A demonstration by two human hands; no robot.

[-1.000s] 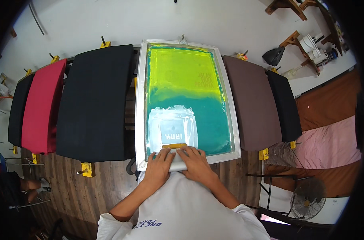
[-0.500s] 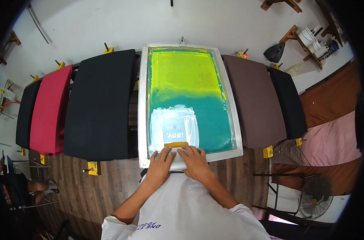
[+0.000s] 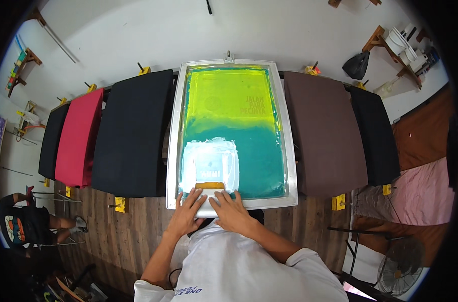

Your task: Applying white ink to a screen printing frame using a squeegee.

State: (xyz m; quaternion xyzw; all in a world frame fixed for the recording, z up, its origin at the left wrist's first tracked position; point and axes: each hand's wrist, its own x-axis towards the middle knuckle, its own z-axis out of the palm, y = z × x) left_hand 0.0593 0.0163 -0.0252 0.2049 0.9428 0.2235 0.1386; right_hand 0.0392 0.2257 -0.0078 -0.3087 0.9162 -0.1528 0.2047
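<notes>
Both my hands are at the near end of a silver-framed printing screen [image 3: 289, 151]. My left hand [image 3: 187, 207] and my right hand [image 3: 232, 210] lie side by side, fingers curled over the silver handle of a squeegee [image 3: 208, 185]. Its amber blade shows just beyond my fingertips. White ink [image 3: 232, 157] is spread in a rough square in front of the blade, over a small design. The rest of the mesh is teal nearby and yellow-green at the far half, where another design shows faintly.
Fabric-covered boards flank the screen: black [image 3: 130, 133], red [image 3: 78, 136] and another black one to the left, brown [image 3: 324, 133] and black [image 3: 375, 136] to the right. Yellow clamps [image 3: 120, 204] hold the boards' ends. A fan [image 3: 400, 267] stands lower right; a person [image 3: 32, 221] is lower left.
My view has shifted, so the screen appears further left. My hands and the squeegee stay at the screen's near end, still gripped, with little movement against the frame.
</notes>
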